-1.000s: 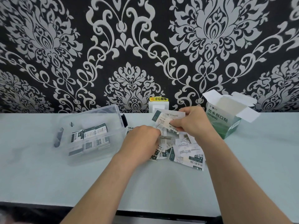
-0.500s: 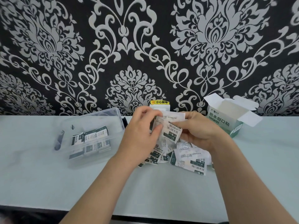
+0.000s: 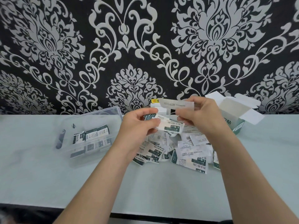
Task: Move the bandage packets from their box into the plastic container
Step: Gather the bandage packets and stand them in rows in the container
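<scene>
Left hand (image 3: 139, 126): a held stack (image 3: 169, 126) of bandage packets is pinched between thumb and fingers, above the table (image 3: 48, 183).
Right hand (image 3: 199, 117): a single packet (image 3: 176, 104) is pinched at its right end and held nearly level, just above the held stack.
Loose pile (image 3: 179, 151): spread on the table under both hands.
Plastic container (image 3: 100, 117): placed left of the pile, lid off; stored packets (image 3: 92, 135) are laid inside.
Box (image 3: 233, 109): set at the right, flaps open.
</scene>
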A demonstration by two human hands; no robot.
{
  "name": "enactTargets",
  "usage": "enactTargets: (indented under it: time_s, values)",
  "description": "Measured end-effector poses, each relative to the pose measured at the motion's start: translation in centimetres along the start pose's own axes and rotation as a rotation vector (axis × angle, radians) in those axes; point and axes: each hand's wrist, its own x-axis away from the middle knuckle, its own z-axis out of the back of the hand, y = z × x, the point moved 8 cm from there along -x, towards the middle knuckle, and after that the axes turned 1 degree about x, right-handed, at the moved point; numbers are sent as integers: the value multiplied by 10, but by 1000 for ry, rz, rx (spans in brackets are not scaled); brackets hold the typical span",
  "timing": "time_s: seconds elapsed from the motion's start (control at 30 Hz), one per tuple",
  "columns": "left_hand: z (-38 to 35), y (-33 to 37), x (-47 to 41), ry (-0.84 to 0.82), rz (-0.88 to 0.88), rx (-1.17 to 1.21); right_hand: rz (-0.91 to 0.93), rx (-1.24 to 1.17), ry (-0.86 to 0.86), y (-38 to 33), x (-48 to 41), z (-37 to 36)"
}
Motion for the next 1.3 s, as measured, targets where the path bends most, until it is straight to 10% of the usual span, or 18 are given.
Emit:
enactTargets:
  time_s: [0.2, 0.57, 0.7, 0.9, 1.1, 1.3]
  values:
    - [0, -4, -2, 20, 74, 202, 242, 442, -110, -22, 8, -18]
    - [4, 2, 2, 92, 7, 80, 201, 541, -276, -19, 15, -38]
    - [8, 12, 5, 148, -127, -139, 14, 276, -204, -10, 11, -25]
    - [-12, 35, 13, 159, -426, -437, -263, -102, -717, 11, 38, -66]
    - [-24, 22, 11, -72, -397, -627, -274, -115, -525, 16, 24, -52]
    - [-23, -27, 23, -458, -349, -1465, -256, 339, -273, 27, 11, -25]
